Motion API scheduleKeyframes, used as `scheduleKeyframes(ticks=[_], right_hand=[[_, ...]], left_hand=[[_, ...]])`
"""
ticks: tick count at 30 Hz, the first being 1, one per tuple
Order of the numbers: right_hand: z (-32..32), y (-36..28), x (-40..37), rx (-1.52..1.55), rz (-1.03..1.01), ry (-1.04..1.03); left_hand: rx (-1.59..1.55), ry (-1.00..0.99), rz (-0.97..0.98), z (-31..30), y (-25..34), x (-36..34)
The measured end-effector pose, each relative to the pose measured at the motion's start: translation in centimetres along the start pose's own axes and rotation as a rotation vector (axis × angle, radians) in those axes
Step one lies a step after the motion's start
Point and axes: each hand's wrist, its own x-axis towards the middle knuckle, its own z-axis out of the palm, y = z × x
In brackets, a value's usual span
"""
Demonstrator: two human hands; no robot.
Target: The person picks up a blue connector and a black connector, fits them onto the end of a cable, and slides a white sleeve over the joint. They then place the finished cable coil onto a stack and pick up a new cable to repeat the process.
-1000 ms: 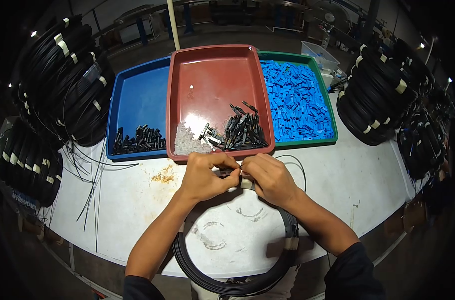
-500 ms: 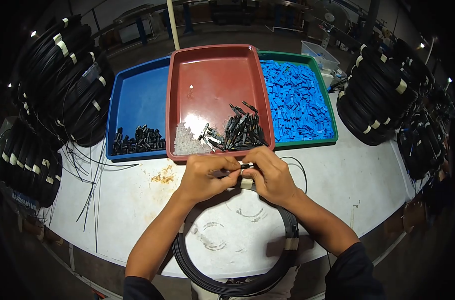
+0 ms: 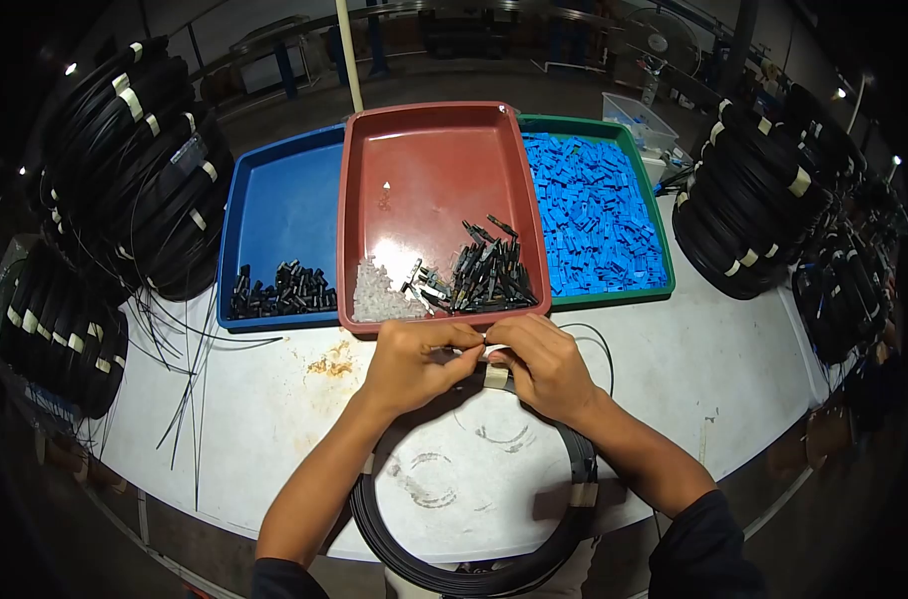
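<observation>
Both hands meet fingertip to fingertip above the far side of a coil of black cable [image 3: 372, 527]. My left hand [image 3: 419, 364] is closed in a pinch on a small black connector part [image 3: 485, 339], mostly covered by the fingers. My right hand [image 3: 546, 364] is also pinched closed at the same spot; what lies inside its fingers is hidden. A thin loose cable [image 3: 611, 361] loops out past the right hand. Pale tape [image 3: 584, 495] binds the coil, which lies on the white table [image 3: 674, 429] and overhangs its front edge.
Beyond my hands stand a red tray [image 3: 434, 180] with clear and black small parts, a blue tray [image 3: 284, 205] with black parts, and a green tray [image 3: 658, 225] full of blue clips. Stacked cable coils [image 3: 150, 190] rise at left, more coils [image 3: 743, 210] at right.
My fingertips have drawn closer together, and the black part that showed between them is now mostly covered. The view has shifted slightly, so the trays appear lower.
</observation>
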Motion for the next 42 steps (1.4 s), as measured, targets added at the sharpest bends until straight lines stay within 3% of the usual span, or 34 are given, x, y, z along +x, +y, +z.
scheduleKeyframes(ticks=[1,2,4,5,6,7,9,10,12,13,15,17,19,21,24,26,28,30,31,34,37,42], right_hand=[[-0.2,-0.1,-0.1,0.002,0.003,-0.006],[-0.5,-0.1,-0.2,-0.034,-0.036,-0.052],[-0.6,0.1,-0.3,-0.075,-0.076,-0.087],[-0.3,0.3,-0.7,-0.017,0.042,-0.137],[-0.1,0.4,-1.0,0.041,0.160,-0.185],[0.1,0.4,-1.0,0.039,0.160,-0.180],[0.4,0.4,-0.9,0.161,0.233,-0.125],[0.4,0.6,-0.8,0.058,0.123,-0.108],[0.0,0.3,-0.4,0.016,0.019,-0.104],[-0.2,0.1,-0.2,-0.028,-0.085,-0.096],[-0.3,0.0,-0.3,-0.039,-0.108,-0.094],[-0.2,0.3,-0.7,0.003,0.008,-0.157],[-0.1,0.4,-1.0,0.082,0.120,-0.165],[0.1,0.5,-0.9,0.169,0.225,-0.175],[-0.1,0.4,-0.6,0.110,0.079,-0.178],[-0.4,0.3,-0.4,0.042,-0.058,-0.158],[-0.1,0.5,-0.8,0.107,0.043,-0.168],[0.0,0.5,-0.9,0.173,0.141,-0.175],[0.1,0.5,-0.8,0.179,0.161,-0.167],[-0.3,0.1,-0.4,0.146,0.178,-0.165],[-0.4,0.5,-0.4,0.099,0.128,-0.149],[-0.8,0.9,-0.5,0.092,0.044,-0.130]], left_hand=[[-0.155,0.022,-0.178,0.1,0.0,-0.2],[-0.157,0.021,-0.181,0.1,0.1,-0.2],[0.178,-0.145,0.098,-0.2,0.5,0.4],[0.345,-0.228,0.240,-0.3,0.6,0.6],[0.442,-0.101,0.507,0.1,0.2,0.7],[0.547,-0.132,0.548,0.1,0.3,0.5],[0.506,-0.124,0.507,-0.2,0.4,0.6],[0.507,-0.123,0.506,-0.3,0.5,0.6],[0.042,-0.057,0.039,-0.2,0.8,0.4],[0.038,-0.055,0.036,0.0,0.7,0.2],[-0.218,0.045,-0.161,0.5,0.5,0.1],[-0.162,-0.019,-0.125,0.0,0.4,0.2],[0.388,-0.203,0.361,-0.3,0.3,0.4],[0.379,-0.177,0.408,-0.4,0.4,0.5],[-0.011,-0.080,0.085,-0.2,-0.6,-0.2],[-0.029,-0.080,0.089,-0.2,-0.6,-0.2],[-0.045,-0.086,0.095,-0.2,-0.5,0.0],[0.205,-0.121,0.303,-0.3,-0.1,0.3],[0.207,-0.119,0.302,-0.3,0.2,0.4],[0.006,0.041,-0.044,-0.3,0.1,0.1],[-0.046,0.023,-0.189,-0.6,-0.5,-0.2],[-0.107,0.075,-0.251,-0.4,-0.6,-0.3]])
